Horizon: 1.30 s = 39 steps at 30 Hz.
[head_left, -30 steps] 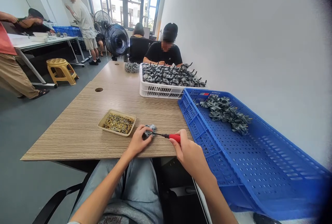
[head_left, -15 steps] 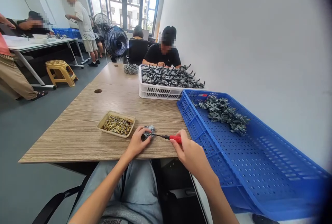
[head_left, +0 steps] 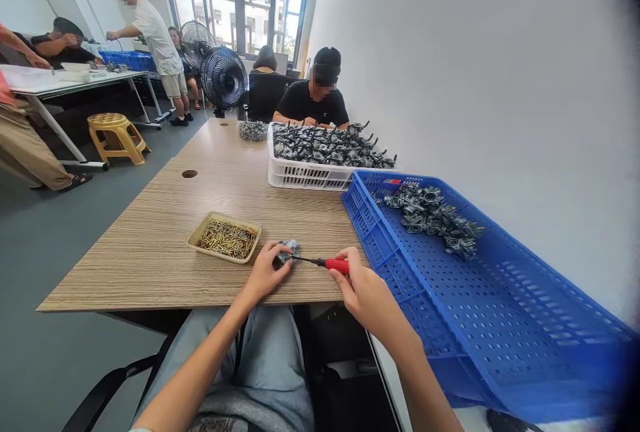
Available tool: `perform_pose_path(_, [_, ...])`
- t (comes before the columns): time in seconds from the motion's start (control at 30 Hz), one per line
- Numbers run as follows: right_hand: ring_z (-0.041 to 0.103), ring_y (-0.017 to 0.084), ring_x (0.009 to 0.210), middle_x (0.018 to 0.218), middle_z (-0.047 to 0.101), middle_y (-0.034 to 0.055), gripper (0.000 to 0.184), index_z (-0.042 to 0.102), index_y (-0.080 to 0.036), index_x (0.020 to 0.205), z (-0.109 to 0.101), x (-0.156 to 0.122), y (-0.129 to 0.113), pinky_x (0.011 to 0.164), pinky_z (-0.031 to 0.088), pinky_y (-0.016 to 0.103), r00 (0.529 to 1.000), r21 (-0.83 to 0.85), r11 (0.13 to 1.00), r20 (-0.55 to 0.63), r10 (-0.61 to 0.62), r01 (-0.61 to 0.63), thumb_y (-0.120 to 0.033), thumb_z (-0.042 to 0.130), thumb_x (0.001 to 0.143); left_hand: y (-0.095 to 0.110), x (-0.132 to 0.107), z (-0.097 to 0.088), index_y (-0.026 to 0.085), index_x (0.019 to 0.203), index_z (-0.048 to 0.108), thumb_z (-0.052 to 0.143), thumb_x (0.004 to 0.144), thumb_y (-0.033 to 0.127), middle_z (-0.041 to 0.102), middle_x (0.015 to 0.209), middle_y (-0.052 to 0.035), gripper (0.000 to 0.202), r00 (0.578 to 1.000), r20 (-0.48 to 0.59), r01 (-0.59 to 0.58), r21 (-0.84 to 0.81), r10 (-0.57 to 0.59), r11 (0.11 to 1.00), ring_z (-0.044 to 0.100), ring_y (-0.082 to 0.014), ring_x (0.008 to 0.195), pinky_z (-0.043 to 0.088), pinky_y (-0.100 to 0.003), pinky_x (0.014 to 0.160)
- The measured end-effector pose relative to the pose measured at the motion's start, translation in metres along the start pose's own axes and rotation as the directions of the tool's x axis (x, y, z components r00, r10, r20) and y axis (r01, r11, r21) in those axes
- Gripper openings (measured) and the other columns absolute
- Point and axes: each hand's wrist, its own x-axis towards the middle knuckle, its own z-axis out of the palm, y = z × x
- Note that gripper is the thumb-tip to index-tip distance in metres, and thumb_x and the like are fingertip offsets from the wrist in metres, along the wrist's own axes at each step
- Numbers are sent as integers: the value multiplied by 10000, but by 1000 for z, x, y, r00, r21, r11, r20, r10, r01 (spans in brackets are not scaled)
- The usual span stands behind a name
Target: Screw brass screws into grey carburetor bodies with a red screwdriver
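My left hand (head_left: 265, 274) is closed on a small grey metal part (head_left: 289, 249) and holds it on the wooden table (head_left: 165, 239) near the front edge. A red-handled screwdriver (head_left: 330, 263) is gripped in my right hand (head_left: 367, 292), and its dark tip touches the part from the right. Just left of the part sits a beige tray of brass screws (head_left: 225, 238).
A big blue crate (head_left: 500, 325) at my right holds a heap of metal parts (head_left: 435, 215). A white crate (head_left: 310, 175) full of parts stands farther back. A person in black sits at the table's far end. Other people, a fan (head_left: 224, 77) and a yellow stool (head_left: 117, 135) are at the left.
My hands, the part and the screwdriver keep their places. The standing person at the back left has turned and reached toward the far table.
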Motion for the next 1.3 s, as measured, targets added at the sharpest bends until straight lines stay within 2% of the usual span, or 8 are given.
perform_pose_path(0.1, [706, 283, 735, 790, 703, 63, 236, 451, -212, 1087, 0, 0, 0, 612, 386, 297, 992, -150, 981, -19, 123, -124, -430, 369, 1047, 0, 0, 0, 241, 1081, 669, 627, 905, 257, 597, 1105, -56, 182, 1000, 1, 3, -5, -3, 1000, 597, -217, 1071, 455, -357, 981])
perform_pose_path(0.27, [712, 228, 910, 1020, 720, 57, 168, 411, -239, 1188, 0, -1, 2, 713, 438, 274, 997, 63, 995, 0, -78, 77, -320, 392, 1042, 0, 0, 0, 239, 1081, 664, 632, 904, 253, 594, 1105, -57, 181, 1000, 0, 3, -18, -3, 1000, 595, -215, 1072, 450, -357, 980])
perform_pose_path(0.47, [701, 281, 674, 719, 689, 52, 278, 476, -207, 1062, 5, 0, -6, 571, 349, 292, 995, -208, 974, -56, 81, -90, -465, 376, 1041, 1, 0, 0, 243, 1081, 666, 639, 903, 270, 595, 1096, -56, 181, 1000, -6, 2, -15, -2, 1000, 601, -218, 1059, 459, -359, 975])
perform_pose_path(0.63, [721, 238, 845, 971, 727, 44, 196, 421, -243, 1200, 3, -3, -6, 660, 418, 276, 994, 34, 994, -15, -107, 108, -344, 402, 1034, -3, 0, 1, 240, 1078, 667, 635, 913, 291, 594, 1090, -58, 176, 1000, -5, -4, -6, 4, 1000, 599, -218, 1053, 465, -366, 972])
perform_pose_path(0.8, [706, 264, 685, 727, 691, 42, 233, 463, -216, 1068, 4, -1, -5, 584, 362, 276, 997, -150, 987, -55, 52, -60, -432, 382, 1042, -4, 0, 1, 243, 1085, 668, 627, 919, 298, 599, 1094, -56, 180, 1000, 5, -10, -5, 10, 1000, 598, -218, 1062, 465, -363, 977])
perform_pose_path(0.97, [716, 237, 863, 998, 725, 59, 158, 417, -242, 1168, 1, -2, -6, 668, 419, 272, 995, 59, 994, 3, -98, 97, -327, 391, 1036, -2, -1, 0, 240, 1081, 673, 631, 913, 288, 603, 1083, -60, 180, 1000, -4, -10, 7, 10, 1000, 600, -219, 1047, 471, -368, 967])
perform_pose_path(1.13, [702, 282, 702, 753, 694, 71, 223, 454, -204, 1075, 2, 1, -5, 585, 356, 286, 992, -197, 972, -30, 126, -130, -407, 367, 1044, -2, -1, 0, 235, 1085, 673, 632, 912, 297, 602, 1093, -65, 188, 1000, -8, 1, 12, -1, 1000, 598, -220, 1047, 474, -371, 969])
perform_pose_path(1.3, [714, 234, 888, 991, 719, 59, 140, 403, -237, 1156, 0, -2, -4, 685, 423, 270, 998, 38, 997, 3, -66, 66, -309, 390, 1037, -2, -1, 0, 241, 1083, 669, 631, 914, 293, 597, 1082, -59, 180, 1000, -3, 2, 4, -2, 1000, 605, -217, 1037, 476, -365, 966])
